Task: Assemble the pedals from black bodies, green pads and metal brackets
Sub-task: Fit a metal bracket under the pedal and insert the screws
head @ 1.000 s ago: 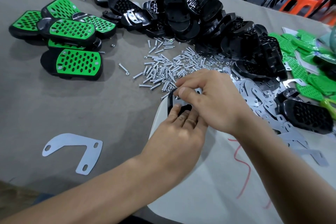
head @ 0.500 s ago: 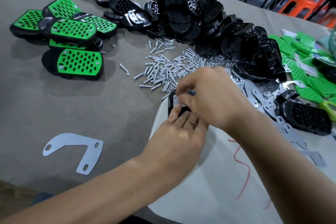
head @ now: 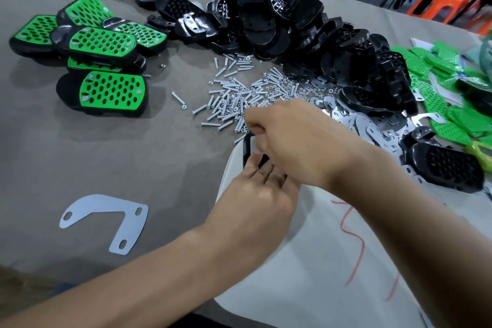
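A grey felt-covered bench [head: 80, 154] carries finished pedals [head: 111, 92] at far left, a heap of black bodies [head: 279, 21], scattered screws [head: 234, 98], metal brackets [head: 372, 128], green pads [head: 436, 112], one lone bracket [head: 106, 217] and a white sheet [head: 306, 274].

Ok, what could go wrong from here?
1. The right hand works at the top of the black body, held by the left hand, right beside the loose screws; a slip could scatter them.
2. Any small part in the right fingers is hidden and might drop among those screws.
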{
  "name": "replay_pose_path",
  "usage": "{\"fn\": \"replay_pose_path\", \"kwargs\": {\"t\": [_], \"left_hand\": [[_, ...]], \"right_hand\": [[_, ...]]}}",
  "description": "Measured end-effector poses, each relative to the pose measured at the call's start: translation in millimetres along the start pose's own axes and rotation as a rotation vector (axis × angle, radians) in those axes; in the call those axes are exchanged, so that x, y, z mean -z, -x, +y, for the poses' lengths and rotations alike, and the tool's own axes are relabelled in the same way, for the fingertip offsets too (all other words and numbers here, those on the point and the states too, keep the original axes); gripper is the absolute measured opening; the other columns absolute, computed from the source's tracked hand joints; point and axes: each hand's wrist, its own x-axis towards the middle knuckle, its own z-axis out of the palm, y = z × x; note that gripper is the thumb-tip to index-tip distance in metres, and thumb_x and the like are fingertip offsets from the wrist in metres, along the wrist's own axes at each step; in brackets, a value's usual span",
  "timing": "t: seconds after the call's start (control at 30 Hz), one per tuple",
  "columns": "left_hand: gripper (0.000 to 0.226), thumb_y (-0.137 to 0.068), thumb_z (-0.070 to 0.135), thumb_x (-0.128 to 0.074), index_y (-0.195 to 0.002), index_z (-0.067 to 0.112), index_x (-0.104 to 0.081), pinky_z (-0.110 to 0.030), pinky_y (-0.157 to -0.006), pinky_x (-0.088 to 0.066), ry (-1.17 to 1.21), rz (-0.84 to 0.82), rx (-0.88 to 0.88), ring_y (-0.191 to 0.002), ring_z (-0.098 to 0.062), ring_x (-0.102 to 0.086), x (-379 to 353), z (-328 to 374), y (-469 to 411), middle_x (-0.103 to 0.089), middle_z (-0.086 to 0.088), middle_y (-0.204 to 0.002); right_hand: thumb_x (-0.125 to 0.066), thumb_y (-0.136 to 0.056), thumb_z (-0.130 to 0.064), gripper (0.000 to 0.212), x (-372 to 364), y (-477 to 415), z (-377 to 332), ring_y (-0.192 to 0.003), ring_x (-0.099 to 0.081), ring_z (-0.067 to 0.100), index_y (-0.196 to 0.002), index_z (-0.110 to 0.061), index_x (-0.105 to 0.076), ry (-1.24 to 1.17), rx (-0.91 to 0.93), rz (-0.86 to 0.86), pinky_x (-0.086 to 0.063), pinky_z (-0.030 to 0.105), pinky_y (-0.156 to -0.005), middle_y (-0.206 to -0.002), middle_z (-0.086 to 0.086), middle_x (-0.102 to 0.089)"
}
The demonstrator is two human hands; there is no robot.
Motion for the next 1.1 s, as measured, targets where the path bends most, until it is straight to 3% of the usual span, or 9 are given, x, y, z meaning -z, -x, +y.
{"fn": "replay_pose_path", "kwargs": {"t": [0.13, 0.23, 0.4, 0.6, 0.73, 0.83, 0.9, 1.03, 1.1], "left_hand": [[0.035, -0.054, 0.002, -0.088, -0.087, 0.000, -0.076, -0.046, -0.088, -0.061, -0.009, -0.017, 0.007, -0.057, -0.029, -0.066, 3, 0, 0, -0.065, -0.012, -0.060], [0.040, -0.056, 0.003, -0.087, -0.095, -0.003, -0.076, -0.047, -0.089, -0.061, -0.021, -0.038, 0.018, -0.063, -0.029, -0.069, 2, 1, 0, -0.069, -0.013, -0.066], [0.043, -0.058, 0.003, -0.087, -0.099, -0.002, -0.076, -0.048, -0.091, -0.060, -0.019, -0.046, 0.035, -0.068, -0.030, -0.071, 3, 2, 0, -0.071, -0.014, -0.072], [0.044, -0.052, 0.002, -0.088, -0.093, -0.002, -0.076, -0.048, -0.089, -0.061, -0.004, -0.047, 0.023, -0.062, -0.029, -0.068, 5, 2, 0, -0.066, -0.013, -0.065], [0.041, -0.059, 0.006, -0.088, -0.097, 0.000, -0.075, -0.047, -0.094, -0.059, 0.010, -0.105, 0.015, -0.079, -0.028, -0.074, 2, 3, 2, -0.076, -0.016, -0.088], [0.037, -0.060, 0.007, -0.088, -0.094, 0.002, -0.075, -0.046, -0.094, -0.059, 0.019, -0.120, 0.005, -0.084, -0.028, -0.076, 2, 2, 2, -0.077, -0.017, -0.095], [0.035, -0.061, 0.008, -0.088, -0.093, 0.003, -0.075, -0.046, -0.095, -0.058, 0.020, -0.130, 0.004, -0.087, -0.027, -0.077, 1, 3, 2, -0.078, -0.018, -0.100], [0.035, -0.062, 0.010, -0.088, -0.094, 0.003, -0.075, -0.045, -0.096, -0.058, 0.023, -0.141, 0.002, -0.092, -0.026, -0.077, -1, 4, 3, -0.078, -0.018, -0.107], [0.037, -0.063, 0.009, -0.087, -0.097, 0.002, -0.076, -0.045, -0.095, -0.059, 0.032, -0.132, 0.002, -0.093, -0.027, -0.077, -2, 4, 3, -0.078, -0.018, -0.105]], "right_hand": [[-0.053, -0.090, -0.015, 0.027, -6, -8, -1, -0.067, -0.051, 0.027, -0.069, -0.021, -0.037, 0.238, 0.129, 0.003, -0.017, 0.034, -0.061, -0.063, -0.003, -0.046], [-0.051, -0.096, -0.023, 0.026, -3, -10, -2, -0.071, -0.055, 0.028, -0.072, -0.018, -0.044, 0.342, 0.172, 0.031, -0.026, 0.033, -0.068, -0.066, -0.005, -0.044], [-0.055, -0.078, -0.015, 0.011, 9, -7, 0, -0.067, -0.056, 0.027, -0.072, -0.021, -0.049, 0.071, 0.021, 0.006, -0.042, 0.038, -0.056, -0.064, 0.000, -0.059], [-0.056, -0.082, -0.008, 0.030, 6, -8, -6, -0.060, -0.041, 0.023, -0.070, -0.024, -0.033, 0.222, 0.119, 0.011, -0.016, 0.034, -0.059, -0.062, -0.004, -0.043], [-0.054, -0.077, -0.005, 0.014, 17, -6, 2, -0.066, -0.052, 0.026, -0.076, -0.019, -0.056, 0.156, 0.072, -0.030, -0.022, 0.019, -0.053, -0.063, -0.004, -0.050], [-0.053, -0.073, -0.006, 0.016, 21, -5, 4, -0.064, -0.056, 0.021, -0.070, -0.017, -0.065, 0.056, 0.018, -0.102, -0.038, 0.025, -0.053, -0.058, -0.002, -0.057], [-0.054, -0.074, -0.003, 0.024, 22, -5, 6, -0.064, -0.058, 0.016, -0.072, -0.020, -0.070, -0.058, -0.047, -0.016, -0.045, 0.023, -0.057, -0.060, -0.007, -0.060], [-0.053, -0.077, 0.001, 0.045, 16, -3, 8, -0.090, -0.063, 0.011, -0.097, -0.031, -0.079, -0.141, -0.080, 0.005, -0.048, 0.024, -0.079, -0.097, -0.010, -0.073], [-0.053, -0.077, 0.000, 0.044, 13, -1, 12, -0.093, -0.063, 0.013, -0.096, -0.031, -0.079, -0.139, -0.094, -0.038, -0.047, 0.024, -0.081, -0.100, -0.008, -0.072]]}}
